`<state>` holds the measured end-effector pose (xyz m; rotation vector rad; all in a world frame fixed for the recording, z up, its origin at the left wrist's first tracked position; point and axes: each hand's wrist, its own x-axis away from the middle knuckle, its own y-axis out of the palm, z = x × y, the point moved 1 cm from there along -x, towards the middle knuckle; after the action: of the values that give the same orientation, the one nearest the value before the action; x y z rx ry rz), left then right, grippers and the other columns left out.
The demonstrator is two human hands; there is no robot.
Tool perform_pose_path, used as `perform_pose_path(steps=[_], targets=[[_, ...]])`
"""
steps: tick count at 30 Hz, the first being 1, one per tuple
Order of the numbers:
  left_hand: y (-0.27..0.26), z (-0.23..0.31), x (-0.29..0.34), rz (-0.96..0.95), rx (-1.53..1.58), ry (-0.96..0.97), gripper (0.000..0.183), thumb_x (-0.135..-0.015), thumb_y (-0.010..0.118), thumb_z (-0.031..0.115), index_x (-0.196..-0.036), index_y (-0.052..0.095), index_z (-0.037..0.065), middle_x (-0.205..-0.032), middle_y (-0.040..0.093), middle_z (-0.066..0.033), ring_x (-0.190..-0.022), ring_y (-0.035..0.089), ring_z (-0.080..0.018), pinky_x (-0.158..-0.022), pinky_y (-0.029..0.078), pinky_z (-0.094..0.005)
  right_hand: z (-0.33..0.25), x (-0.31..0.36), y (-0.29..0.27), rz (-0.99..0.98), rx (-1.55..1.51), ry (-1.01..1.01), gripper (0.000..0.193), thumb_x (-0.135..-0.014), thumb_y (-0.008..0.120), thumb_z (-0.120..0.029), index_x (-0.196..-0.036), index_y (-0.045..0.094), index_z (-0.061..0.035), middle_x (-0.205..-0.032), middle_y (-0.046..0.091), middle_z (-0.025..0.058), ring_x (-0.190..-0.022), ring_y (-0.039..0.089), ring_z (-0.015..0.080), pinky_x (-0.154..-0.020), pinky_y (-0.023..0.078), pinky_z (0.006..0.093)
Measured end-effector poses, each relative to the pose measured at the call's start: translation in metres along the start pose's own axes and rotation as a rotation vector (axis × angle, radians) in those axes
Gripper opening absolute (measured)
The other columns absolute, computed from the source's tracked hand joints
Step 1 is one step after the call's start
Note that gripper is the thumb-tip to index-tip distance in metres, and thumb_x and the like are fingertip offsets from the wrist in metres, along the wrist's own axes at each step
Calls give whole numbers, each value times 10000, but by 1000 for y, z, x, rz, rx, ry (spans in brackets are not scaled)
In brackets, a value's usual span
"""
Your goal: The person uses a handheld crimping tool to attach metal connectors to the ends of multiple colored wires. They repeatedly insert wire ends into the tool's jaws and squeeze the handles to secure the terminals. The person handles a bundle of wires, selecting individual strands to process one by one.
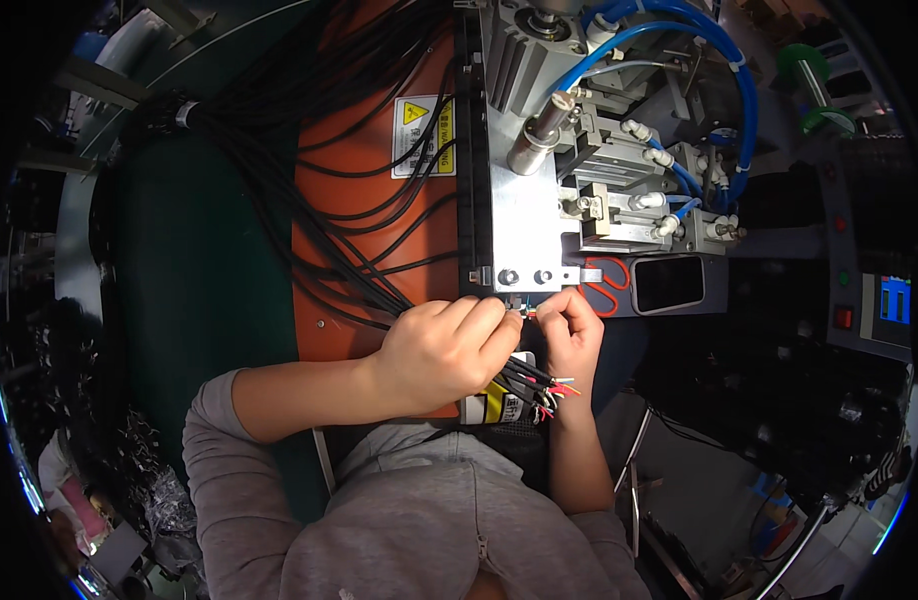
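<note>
Both my hands meet at the front edge of a metal pneumatic machine (524, 230). My left hand (444, 345) is closed in a pinch around the end of a black cable; the fingers hide most of that end. Beside it, my right hand (571, 330) pinches thin coloured wires (530, 313), with a little red and blue showing between the fingertips. Below the hands lies a bunch of black cable ends (524, 380) with bare coloured wires fanned out, close to my right wrist. Long black cables (329, 240) run from the upper left toward my left hand.
Right of the machine lie red-handled scissors (611, 287) and a dark-screened phone (669, 283). An orange-red surface (379, 225) with a warning label (411, 140) sits under the cables. Blue air tubes (747, 110) arch above the cylinders. A green-flanged spool (809, 85) stands far right.
</note>
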<state>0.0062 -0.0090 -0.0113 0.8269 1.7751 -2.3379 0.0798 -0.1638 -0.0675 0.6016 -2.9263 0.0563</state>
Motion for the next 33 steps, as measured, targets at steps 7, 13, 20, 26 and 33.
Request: perform_pose_path(steps=[7, 13, 20, 26, 33], targets=[[-2, -3, -4, -6, 11, 1, 145, -689, 602, 120, -828, 617, 85, -718, 494, 19, -614, 527, -110, -501, 412, -233, -31, -1, 8, 63, 496, -647, 115, -705, 704, 27, -802, 645, 9, -791, 647, 126, -743, 628, 278, -697, 501, 335], [-7, 0, -2, -17, 15, -26, 145, -712, 620, 102, -851, 642, 69, -696, 480, 10, -603, 531, -113, -502, 410, -234, -26, 5, 5, 118, 428, -488, 69, -733, 680, 17, -784, 635, 6, -789, 653, 111, -735, 623, 239, -687, 491, 313], [-16, 2, 3, -183, -117, -63, 72, -693, 606, 80, -736, 554, 54, -666, 475, -12, -577, 561, -103, -477, 433, -226, -20, 0, -8, 6, 260, -557, 160, -708, 733, 32, -855, 679, -3, -853, 669, 103, -790, 637, 202, -730, 502, 297], [-14, -10, 0, -88, 133, 23, 241, -735, 617, 141, -964, 621, 67, -692, 505, -7, -597, 581, -121, -539, 454, -260, -32, 9, -15, -237, -113, -564, 181, -681, 727, 79, -849, 677, 36, -825, 673, 136, -771, 614, 213, -691, 474, 286], [-25, -10, -9, 154, 257, 24, 297, -773, 647, 173, -1037, 624, 40, -937, 603, -69, -817, 594, -192, -683, 474, -315, -36, 13, -10, -58, -300, -390, 92, -754, 642, 81, -837, 620, 49, -833, 616, 94, -779, 564, 142, -710, 445, 250]])
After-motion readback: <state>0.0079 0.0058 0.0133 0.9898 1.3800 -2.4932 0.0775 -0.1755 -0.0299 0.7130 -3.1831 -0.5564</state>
